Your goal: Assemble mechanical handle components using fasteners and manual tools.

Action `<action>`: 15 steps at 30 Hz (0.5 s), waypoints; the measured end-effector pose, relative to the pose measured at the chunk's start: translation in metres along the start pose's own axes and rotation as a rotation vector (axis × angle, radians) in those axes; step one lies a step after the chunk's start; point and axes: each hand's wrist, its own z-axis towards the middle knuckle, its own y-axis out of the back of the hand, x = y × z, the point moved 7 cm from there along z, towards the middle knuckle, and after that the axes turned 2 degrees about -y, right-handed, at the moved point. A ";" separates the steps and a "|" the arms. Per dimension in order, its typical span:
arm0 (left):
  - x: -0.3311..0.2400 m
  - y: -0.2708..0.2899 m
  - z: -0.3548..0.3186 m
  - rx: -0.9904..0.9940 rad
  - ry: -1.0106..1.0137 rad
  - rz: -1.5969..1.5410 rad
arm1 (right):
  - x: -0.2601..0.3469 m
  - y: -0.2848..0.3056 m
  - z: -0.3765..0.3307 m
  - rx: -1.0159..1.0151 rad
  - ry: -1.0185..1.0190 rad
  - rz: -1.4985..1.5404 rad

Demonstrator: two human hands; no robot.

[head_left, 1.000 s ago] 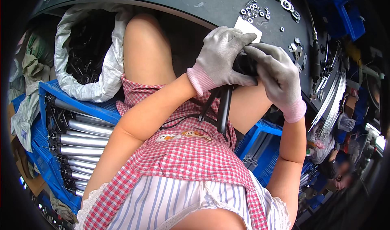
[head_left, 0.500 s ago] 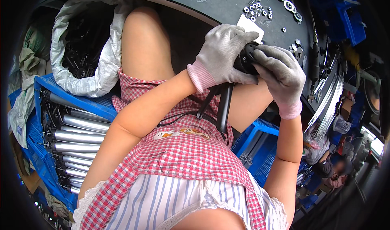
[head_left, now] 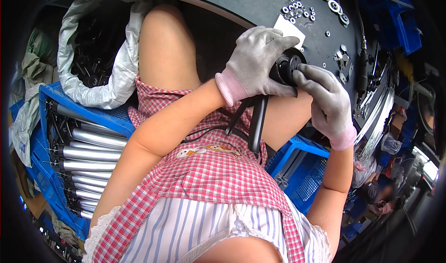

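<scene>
Several silver tubes [head_left: 93,152] in a blue crate [head_left: 118,119], far left; white sack [head_left: 120,86] of black parts beside it. My gloved left hand [head_left: 260,60] is clamped around a black hub [head_left: 282,71], held over my lap just off the tabletop [head_left: 260,5]'s front edge. White card [head_left: 289,30] near that edge, small rings [head_left: 293,20] just beyond. My gloved right hand [head_left: 326,95] has fingertips at the hub's face; can't tell if they pinch anything. Bigger discs [head_left: 334,6] toward tabletop's right edge.

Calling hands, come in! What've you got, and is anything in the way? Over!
Left hand gripping black part. Right hand, fingers at its round end. White card just beyond, not between hands and part.
</scene>
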 end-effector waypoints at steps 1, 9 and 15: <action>0.001 -0.001 0.000 0.008 0.010 -0.006 | 0.002 -0.002 -0.002 0.023 0.019 -0.014; 0.006 0.004 -0.003 -0.017 0.013 -0.011 | 0.007 -0.018 0.000 -0.003 0.011 -0.081; -0.001 -0.001 0.009 -0.012 -0.031 -0.031 | -0.004 -0.001 0.004 0.002 0.023 -0.056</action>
